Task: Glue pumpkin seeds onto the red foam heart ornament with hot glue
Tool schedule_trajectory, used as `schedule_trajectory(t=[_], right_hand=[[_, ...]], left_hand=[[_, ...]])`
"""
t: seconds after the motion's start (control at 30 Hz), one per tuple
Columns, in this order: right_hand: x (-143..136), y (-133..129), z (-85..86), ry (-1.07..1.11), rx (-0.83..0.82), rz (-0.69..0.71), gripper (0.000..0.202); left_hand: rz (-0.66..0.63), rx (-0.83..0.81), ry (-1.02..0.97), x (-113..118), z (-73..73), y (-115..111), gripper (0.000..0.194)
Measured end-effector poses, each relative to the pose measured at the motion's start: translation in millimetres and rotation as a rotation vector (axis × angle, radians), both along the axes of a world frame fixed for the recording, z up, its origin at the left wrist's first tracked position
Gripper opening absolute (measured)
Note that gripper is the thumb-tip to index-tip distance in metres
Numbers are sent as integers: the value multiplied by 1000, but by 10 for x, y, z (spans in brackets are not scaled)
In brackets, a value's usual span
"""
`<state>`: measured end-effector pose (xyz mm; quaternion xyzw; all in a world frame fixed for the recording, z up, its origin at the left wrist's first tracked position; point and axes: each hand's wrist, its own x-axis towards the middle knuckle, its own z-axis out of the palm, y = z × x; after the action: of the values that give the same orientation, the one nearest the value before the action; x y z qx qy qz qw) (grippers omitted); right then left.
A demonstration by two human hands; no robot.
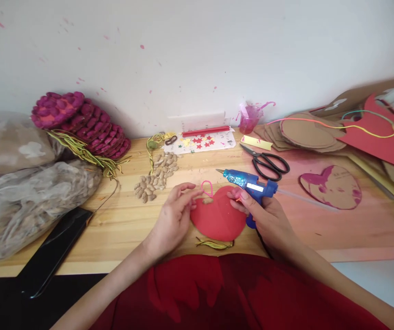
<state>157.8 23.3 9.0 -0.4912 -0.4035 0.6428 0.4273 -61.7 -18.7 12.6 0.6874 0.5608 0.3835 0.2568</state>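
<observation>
A red heart lies on the wooden table before me, with one peanut near its top notch and a pink loop standing out above. My left hand is at the heart's left edge, fingers loosely bent and apart, holding nothing visible. My right hand is closed around the handle of a blue hot glue gun, thumb in front and fingertips over the heart's right edge. The gun's nozzle points left, above the heart. Several loose peanuts lie left of the heart, and yellow-green yarn below it.
Black-handled scissors lie behind the glue gun. A cardboard heart with magenta paint is at the right, near stacked cardboard. Pink-painted pieces lean at the left beside a plastic bag. Star cutouts rest on paper.
</observation>
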Motion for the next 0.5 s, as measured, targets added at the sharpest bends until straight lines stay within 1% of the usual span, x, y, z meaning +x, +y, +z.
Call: schedule_trajectory(t=[0.07,0.13,0.27,0.43,0.5], right_hand=[[3,2,-7,13,-6,-5,31],[7,3,-18,20,-5,-1,31],[15,3,-44,6,19,23,31],[16,-5,-40,-28,46,7,30],[16,-9,-28,-37,48,14,30]], left_hand=[[57,-46,-123,-24,-6,0,37],[118,-49,-138,-43,-26,1,31],[182,-7,40,-34,-56,31,26],[189,63,278,13,-80,91,23],[179,68,321,17,-98,95,25]])
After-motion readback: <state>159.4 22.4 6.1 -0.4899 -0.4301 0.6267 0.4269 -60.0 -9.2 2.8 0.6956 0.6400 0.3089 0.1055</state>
